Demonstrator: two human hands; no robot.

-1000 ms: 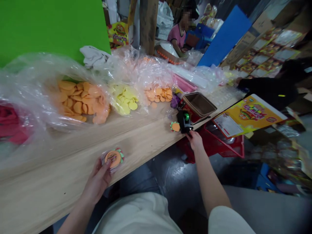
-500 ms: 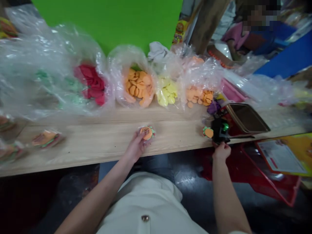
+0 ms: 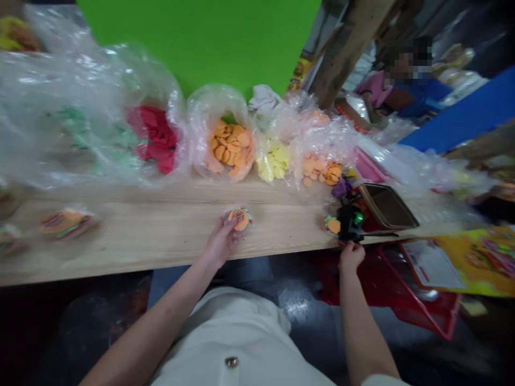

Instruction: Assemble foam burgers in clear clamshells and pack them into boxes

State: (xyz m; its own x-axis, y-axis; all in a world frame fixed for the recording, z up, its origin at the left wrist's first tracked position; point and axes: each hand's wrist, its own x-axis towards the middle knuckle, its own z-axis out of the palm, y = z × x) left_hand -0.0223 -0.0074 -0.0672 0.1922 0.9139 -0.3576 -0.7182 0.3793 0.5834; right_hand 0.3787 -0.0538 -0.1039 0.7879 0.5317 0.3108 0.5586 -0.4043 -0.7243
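Note:
My left hand (image 3: 220, 241) is closed on a toy burger (image 3: 239, 219) in clear wrap, thumb across its orange bun. It rests at the front of the wooden table (image 3: 132, 230). My right hand (image 3: 352, 255) is pinched at the lower end of a small black device (image 3: 349, 222) with a shiny green part; what the fingertips grip is hidden. Touching the device's left side is a second toy burger (image 3: 333, 225), orange with green edging. Farther left lies a wrapped toy burger (image 3: 66, 222).
Clear bags hold red pieces (image 3: 156, 139), orange discs (image 3: 229, 145), yellow pieces (image 3: 273, 161) and peach and orange pieces (image 3: 317, 169). A brown tin (image 3: 388, 206) stands right of the device. A red crate (image 3: 426, 311) sits below. A person in pink (image 3: 374, 88) is beyond the post.
The camera view has swung slightly, shifting the right-hand items leftward in the picture. Both hands keep nearly the same places at the burger and the black device.

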